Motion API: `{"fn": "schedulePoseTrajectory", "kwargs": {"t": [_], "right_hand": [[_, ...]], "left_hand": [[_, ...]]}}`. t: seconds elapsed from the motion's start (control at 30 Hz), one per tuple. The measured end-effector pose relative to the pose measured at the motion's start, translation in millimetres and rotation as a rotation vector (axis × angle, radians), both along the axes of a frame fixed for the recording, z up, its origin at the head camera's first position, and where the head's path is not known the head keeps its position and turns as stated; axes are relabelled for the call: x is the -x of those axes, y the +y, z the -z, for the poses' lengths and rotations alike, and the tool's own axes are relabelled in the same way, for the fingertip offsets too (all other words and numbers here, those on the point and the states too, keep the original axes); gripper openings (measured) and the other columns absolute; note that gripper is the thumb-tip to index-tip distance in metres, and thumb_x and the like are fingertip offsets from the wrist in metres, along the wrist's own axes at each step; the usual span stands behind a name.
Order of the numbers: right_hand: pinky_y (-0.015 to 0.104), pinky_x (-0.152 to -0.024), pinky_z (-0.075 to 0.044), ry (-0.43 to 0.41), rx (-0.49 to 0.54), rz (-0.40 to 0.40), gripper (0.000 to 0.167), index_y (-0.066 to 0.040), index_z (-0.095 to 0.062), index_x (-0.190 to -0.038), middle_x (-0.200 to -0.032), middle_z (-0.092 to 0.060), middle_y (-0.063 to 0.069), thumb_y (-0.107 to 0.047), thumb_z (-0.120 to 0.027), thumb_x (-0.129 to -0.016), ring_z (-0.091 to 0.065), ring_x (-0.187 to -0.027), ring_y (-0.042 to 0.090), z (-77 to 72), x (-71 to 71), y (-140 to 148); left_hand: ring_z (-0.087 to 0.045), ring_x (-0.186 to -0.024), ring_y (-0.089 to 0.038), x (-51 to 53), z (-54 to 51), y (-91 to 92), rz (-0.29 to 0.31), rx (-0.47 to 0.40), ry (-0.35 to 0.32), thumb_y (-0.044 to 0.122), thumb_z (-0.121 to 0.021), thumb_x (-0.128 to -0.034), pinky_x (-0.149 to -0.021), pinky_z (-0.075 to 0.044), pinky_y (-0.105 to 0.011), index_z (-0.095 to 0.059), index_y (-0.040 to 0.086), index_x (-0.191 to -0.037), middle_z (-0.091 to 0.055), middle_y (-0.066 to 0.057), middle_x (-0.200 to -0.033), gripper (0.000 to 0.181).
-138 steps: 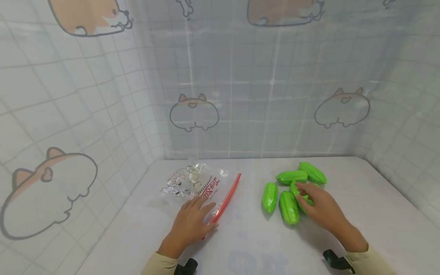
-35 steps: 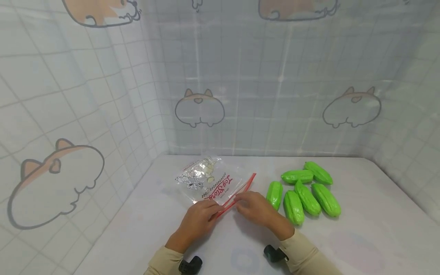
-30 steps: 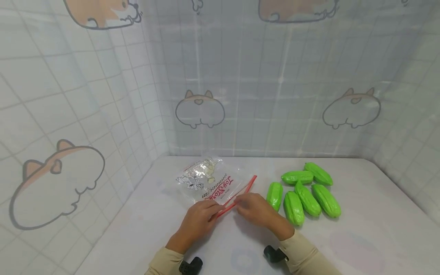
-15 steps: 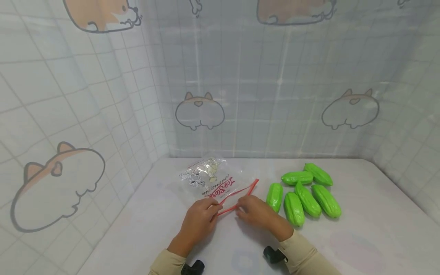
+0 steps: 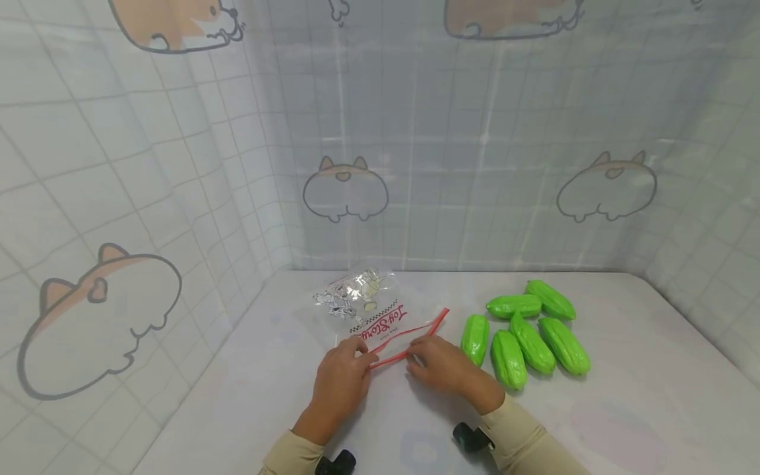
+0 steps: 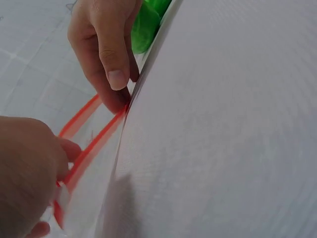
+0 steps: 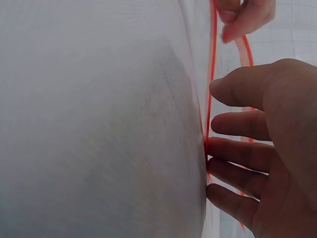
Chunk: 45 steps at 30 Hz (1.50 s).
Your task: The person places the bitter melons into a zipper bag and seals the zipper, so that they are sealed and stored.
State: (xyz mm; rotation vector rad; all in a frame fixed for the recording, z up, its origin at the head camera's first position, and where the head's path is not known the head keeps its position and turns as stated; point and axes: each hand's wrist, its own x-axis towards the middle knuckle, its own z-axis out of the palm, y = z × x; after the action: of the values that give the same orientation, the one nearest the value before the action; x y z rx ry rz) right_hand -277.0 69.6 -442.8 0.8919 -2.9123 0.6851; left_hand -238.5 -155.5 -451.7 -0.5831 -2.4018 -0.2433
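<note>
A clear plastic bag (image 5: 382, 323) with red print lies flat, its mouth edged by two red strips that stand apart in a narrow gap. My left hand (image 5: 341, 379) pinches the near left end of that mouth, with the red strip (image 6: 101, 136) running out from its fingers in the left wrist view. My right hand (image 5: 445, 369) touches the near strip further right. In the right wrist view its fingers (image 7: 237, 153) are spread and lightly bent against the red strip (image 7: 213, 44). The tip of my left thumb is partly hidden.
Several bright green ridged, elongated objects (image 5: 508, 359) lie right of the bag, the nearest just behind my right hand. They rest on a white table (image 5: 237, 409). Hanging sheets with a grid and animal drawings (image 5: 439, 152) enclose the back and sides.
Over the last second the gap between the red strips has widened. My left hand has shifted slightly left, with the bag's edge. My right hand has hardly moved, after reaching over from the green objects earlier.
</note>
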Motion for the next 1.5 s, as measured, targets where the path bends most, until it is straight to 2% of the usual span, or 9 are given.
{"fn": "schedulePoseTrajectory", "kwargs": {"t": [0.1, 0.23, 0.4, 0.6, 0.83, 1.03, 1.2, 1.3, 1.5], "right_hand": [[0.043, -0.1, -0.049, 0.007, -0.003, -0.003, 0.034, -0.011, -0.071, -0.123, -0.126, -0.067, 0.004, -0.028, -0.07, -0.094, -0.059, -0.122, 0.024, 0.2, -1.1, -0.9], [0.043, -0.101, -0.049, 0.009, -0.012, -0.002, 0.034, -0.011, -0.071, -0.124, -0.127, -0.066, 0.004, -0.028, -0.07, -0.094, -0.059, -0.122, 0.024, 0.7, -1.5, -2.1], [0.041, -0.098, -0.051, 0.026, -0.029, 0.006, 0.033, -0.011, -0.072, -0.123, -0.124, -0.066, 0.004, -0.029, -0.07, -0.095, -0.06, -0.118, 0.023, -1.0, -1.7, -3.6], [0.039, -0.095, -0.053, 0.102, -0.068, -0.003, 0.03, -0.012, -0.074, -0.119, -0.118, -0.067, 0.003, -0.028, -0.07, -0.094, -0.062, -0.111, 0.021, -1.7, -1.0, -4.2], [0.035, -0.089, -0.055, 0.098, -0.091, -0.005, 0.029, -0.014, -0.076, -0.116, -0.114, -0.064, 0.002, -0.031, -0.072, -0.093, -0.06, -0.101, 0.017, -2.4, -1.8, -6.3], [0.039, -0.094, -0.054, 0.045, -0.084, 0.017, 0.031, -0.014, -0.074, -0.119, -0.126, -0.061, 0.006, -0.032, -0.071, -0.094, -0.06, -0.112, 0.021, -1.5, -1.6, -7.1], [0.043, -0.1, -0.05, 0.009, -0.073, 0.018, 0.032, -0.014, -0.073, -0.119, -0.137, -0.057, 0.01, -0.033, -0.07, -0.094, -0.055, -0.125, 0.026, 0.1, -1.4, -7.2], [0.044, -0.102, -0.048, -0.004, -0.065, 0.01, 0.031, -0.013, -0.072, -0.118, -0.139, -0.056, 0.01, -0.032, -0.069, -0.095, -0.054, -0.128, 0.026, 0.5, -1.1, -6.9], [0.044, -0.104, -0.047, -0.001, -0.064, -0.011, 0.029, -0.014, -0.07, -0.119, -0.138, -0.058, 0.008, -0.031, -0.069, -0.095, -0.053, -0.13, 0.026, 0.5, 0.0, -6.4]], "left_hand": [[-0.061, -0.087, -0.022, -2.3, -0.7, 0.7, -0.05, 0.009, -0.053, 0.007, -0.08, -0.0792, -0.074, -0.055, -0.039, -0.08, 0.013, -0.088, -0.061, -0.004, -0.095, 0.011], [-0.061, -0.091, -0.024, -3.2, -0.7, 1.0, -0.106, 0.038, -0.122, 0.01, -0.079, -0.0815, -0.076, -0.055, -0.041, -0.081, 0.014, -0.088, -0.063, -0.005, -0.097, 0.008], [-0.062, -0.089, -0.022, -2.1, 1.0, 1.4, -0.131, 0.045, -0.163, 0.015, -0.079, -0.0844, -0.075, -0.057, -0.038, -0.081, 0.012, -0.094, -0.066, -0.003, -0.097, 0.01], [-0.066, -0.086, -0.023, -0.8, 2.4, 0.6, -0.113, 0.019, -0.13, 0.013, -0.078, -0.0843, -0.073, -0.057, -0.037, -0.079, 0.008, -0.104, -0.069, -0.003, -0.101, 0.021], [-0.066, -0.085, -0.025, -0.3, 2.9, -0.2, -0.096, -0.023, -0.057, 0.014, -0.08, -0.0831, -0.076, -0.057, -0.039, -0.077, 0.006, -0.112, -0.07, -0.004, -0.104, 0.03], [-0.068, -0.093, -0.027, 0.2, 2.6, -0.5, -0.078, -0.056, -0.034, 0.013, -0.08, -0.0835, -0.092, -0.054, -0.05, -0.075, 0.006, -0.116, -0.07, -0.006, -0.107, 0.033], [-0.069, -0.101, -0.028, -0.9, 1.5, 0.3, -0.085, -0.074, -0.044, 0.014, -0.081, -0.0837, -0.095, -0.052, -0.052, -0.073, 0.006, -0.12, -0.07, -0.007, -0.112, 0.038], [-0.069, -0.103, -0.029, -0.7, 1.4, 0.4, -0.087, -0.089, -0.048, 0.014, -0.081, -0.0839, -0.095, -0.051, -0.052, -0.072, 0.006, -0.122, -0.069, -0.007, -0.114, 0.04], [-0.069, -0.099, -0.027, 1.6, 2.1, -1.6, -0.091, -0.11, -0.021, 0.016, -0.082, -0.0834, -0.085, -0.057, -0.042, -0.071, 0.008, -0.126, -0.069, -0.008, -0.117, 0.044]]}}
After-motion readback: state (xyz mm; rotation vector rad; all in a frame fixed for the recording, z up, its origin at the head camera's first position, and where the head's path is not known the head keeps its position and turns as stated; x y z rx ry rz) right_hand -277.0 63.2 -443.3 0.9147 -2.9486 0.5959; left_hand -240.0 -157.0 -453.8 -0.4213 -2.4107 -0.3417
